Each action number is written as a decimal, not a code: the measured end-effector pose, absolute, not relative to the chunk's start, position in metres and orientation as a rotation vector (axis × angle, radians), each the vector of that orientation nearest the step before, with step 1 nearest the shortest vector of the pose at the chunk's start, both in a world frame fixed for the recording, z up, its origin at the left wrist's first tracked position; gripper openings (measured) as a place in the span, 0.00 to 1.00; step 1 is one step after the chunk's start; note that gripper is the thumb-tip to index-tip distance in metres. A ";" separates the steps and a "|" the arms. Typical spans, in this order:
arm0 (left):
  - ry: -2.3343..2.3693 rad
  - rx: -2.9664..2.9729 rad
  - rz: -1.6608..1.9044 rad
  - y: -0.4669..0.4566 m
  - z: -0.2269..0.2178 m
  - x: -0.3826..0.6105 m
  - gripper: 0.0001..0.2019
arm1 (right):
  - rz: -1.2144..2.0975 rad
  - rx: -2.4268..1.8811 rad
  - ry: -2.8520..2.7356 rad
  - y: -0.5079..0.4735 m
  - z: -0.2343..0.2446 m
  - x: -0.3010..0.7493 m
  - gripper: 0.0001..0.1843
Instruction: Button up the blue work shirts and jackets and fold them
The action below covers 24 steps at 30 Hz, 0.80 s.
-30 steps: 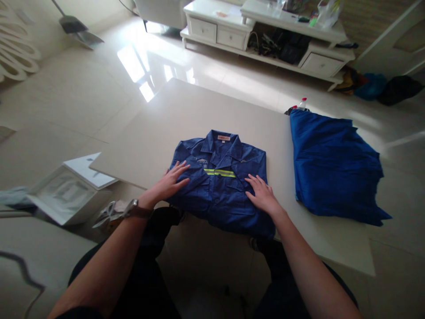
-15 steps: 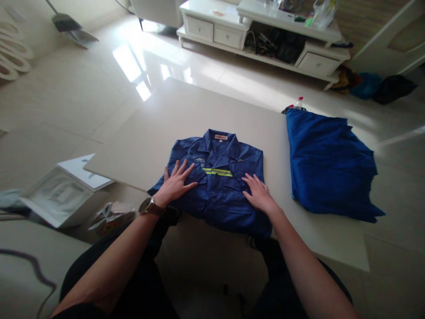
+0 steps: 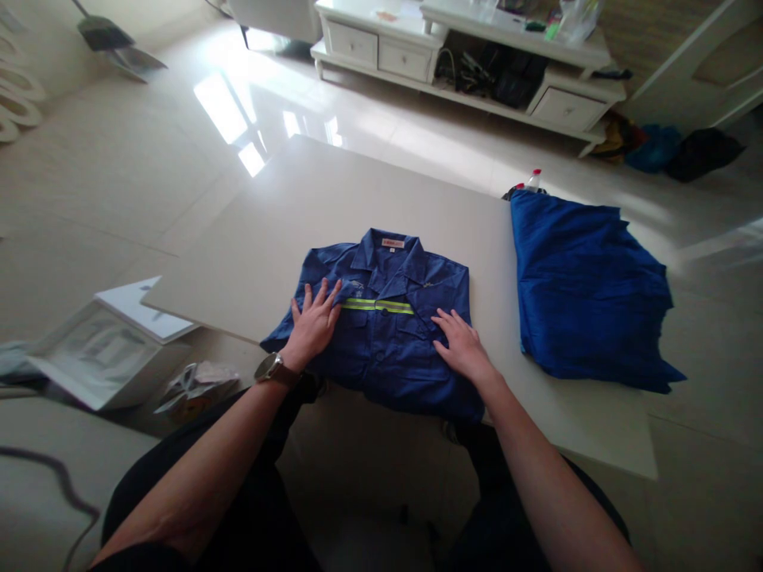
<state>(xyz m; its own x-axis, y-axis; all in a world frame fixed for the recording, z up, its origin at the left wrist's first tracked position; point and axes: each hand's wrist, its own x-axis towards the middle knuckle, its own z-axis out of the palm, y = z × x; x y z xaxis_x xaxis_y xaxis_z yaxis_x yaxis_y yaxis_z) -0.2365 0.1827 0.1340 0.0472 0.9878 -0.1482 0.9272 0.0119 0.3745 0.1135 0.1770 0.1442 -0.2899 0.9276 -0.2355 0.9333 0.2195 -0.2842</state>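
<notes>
A blue work jacket [image 3: 381, 342] with a yellow-green reflective stripe lies front up on a pale board [image 3: 250, 230], its collar pointing away from me and its lower part hanging over the near edge. My left hand [image 3: 313, 322], below a wristwatch [image 3: 277, 369], rests on the left chest of the jacket with its fingers spread. On the opposite side, my right hand [image 3: 462, 342] lies on the cloth with fingers stretched out. To the right sits a folded brighter blue cloth [image 3: 590, 294], apart from both hands.
A white box [image 3: 113, 349] and a clear plastic bag [image 3: 196, 389] stand on the floor at the left. Beyond the board is a white cabinet [image 3: 405, 59]. A red-capped bottle [image 3: 534, 181] shows behind the folded cloth. A dustpan [image 3: 134, 59] lies far left.
My left hand has slid a little left across the jacket, uncovering more of the reflective stripe. My right hand stays at about the same spot. The whole view has shifted slightly.
</notes>
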 end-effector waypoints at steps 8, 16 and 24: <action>1.846 2.119 0.045 0.177 0.122 -0.235 0.34 | -0.465 1.931 2.496 0.176 0.147 0.104 0.16; 1.889 2.150 0.060 0.176 0.115 -0.234 0.33 | -0.528 1.801 2.628 0.174 0.154 0.104 0.09; 2.017 1.812 0.318 0.197 0.133 -0.251 0.28 | -0.410 2.378 2.605 0.190 0.140 0.123 0.12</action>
<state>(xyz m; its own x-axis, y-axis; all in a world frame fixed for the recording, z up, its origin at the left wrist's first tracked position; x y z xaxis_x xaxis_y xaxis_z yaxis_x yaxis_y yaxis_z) -0.2508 0.1969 0.1334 -0.0723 0.9865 -0.1471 0.8932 0.1297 0.4306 0.1230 0.1900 0.1403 -0.0577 0.9879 0.1439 0.8961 0.1148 -0.4287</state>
